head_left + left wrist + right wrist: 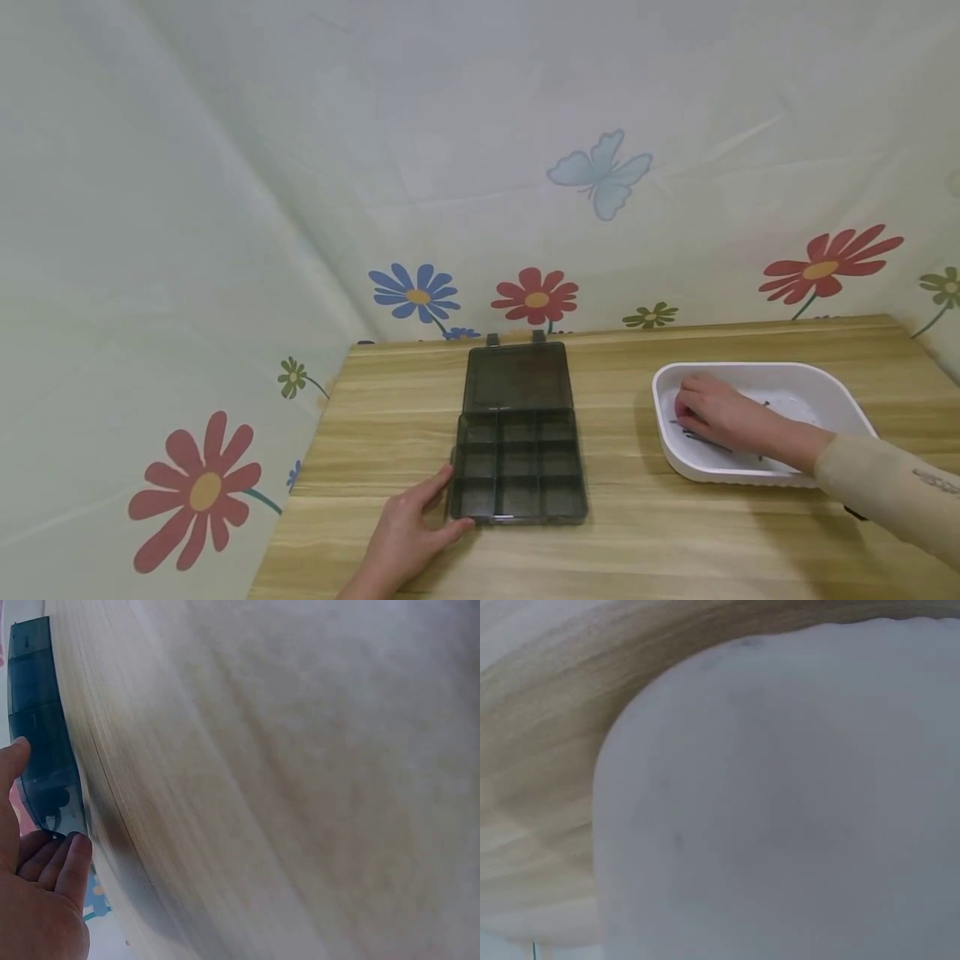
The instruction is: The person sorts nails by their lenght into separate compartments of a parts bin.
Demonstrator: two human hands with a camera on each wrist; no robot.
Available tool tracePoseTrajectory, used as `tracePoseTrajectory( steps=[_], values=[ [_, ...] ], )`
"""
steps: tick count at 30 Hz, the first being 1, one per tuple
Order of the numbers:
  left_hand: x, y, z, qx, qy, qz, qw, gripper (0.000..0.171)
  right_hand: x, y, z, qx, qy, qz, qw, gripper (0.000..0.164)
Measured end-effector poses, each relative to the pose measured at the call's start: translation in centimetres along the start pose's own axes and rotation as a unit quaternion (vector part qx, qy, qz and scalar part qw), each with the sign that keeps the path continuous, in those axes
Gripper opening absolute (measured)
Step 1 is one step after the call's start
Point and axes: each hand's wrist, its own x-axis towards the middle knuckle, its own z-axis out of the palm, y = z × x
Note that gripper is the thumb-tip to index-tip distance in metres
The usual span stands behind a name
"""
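Observation:
A dark, see-through compartment box [517, 460] lies on the table with its lid [517, 377] folded back flat. Its several compartments look bare. My left hand [408, 529] holds the box's near left corner, fingers along the left side and thumb at the front edge. In the left wrist view, this hand [45, 892] touches the dark box [46, 742]. My right hand [723, 414] reaches down into a white tray [817, 379], fingers bent towards its floor. Small thin dark pieces [688, 433] lie around the fingers. The fingertips are hidden. Only the tray [780, 787] fills the right wrist view.
The wooden table [615, 542] spreads between and in front of box and tray. Behind it hangs a pale cloth [450, 167] printed with flowers and a butterfly. A small black object [855, 513] shows partly under the right forearm.

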Motion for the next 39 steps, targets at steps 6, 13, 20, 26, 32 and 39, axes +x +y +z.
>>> tracePoseTrajectory(
  steps=[6, 13, 20, 26, 32, 39],
  values=[
    [0.0, -0.1, -0.1, -0.005, -0.007, 0.0, 1.0, 0.077, -0.2, 0.1, 0.2, -0.001, 0.021, -0.017, 1.0, 0.029],
    [0.0, -0.1, -0.1, -0.001, -0.005, 0.002, 1.0, 0.078, -0.1, -0.5, -0.6, 0.01, 0.037, 0.003, 0.999, 0.029],
    [0.0, 0.1, -0.2, 0.001, -0.006, -0.002, 1.0, 0.078, 0.5, -1.8, -2.3, 0.02, 0.043, 0.038, 0.998, 0.027],
    [0.0, 0.3, -0.3, 0.002, -0.01, -0.009, 0.9999, 0.078, 1.1, -2.4, -3.3, 0.019, 0.061, 0.035, 0.997, 0.029],
    [0.1, 0.4, -0.3, 0.004, -0.012, -0.009, 0.9999, 0.078, 1.8, -2.7, -4.1, 0.017, 0.085, 0.004, 0.996, 0.035],
    [0.4, 0.4, 0.0, 0.007, -0.013, 0.0, 0.9999, 0.078, 3.2, -4.0, -5.1, 0.019, 0.091, -0.008, 0.996, 0.031]
  ],
)
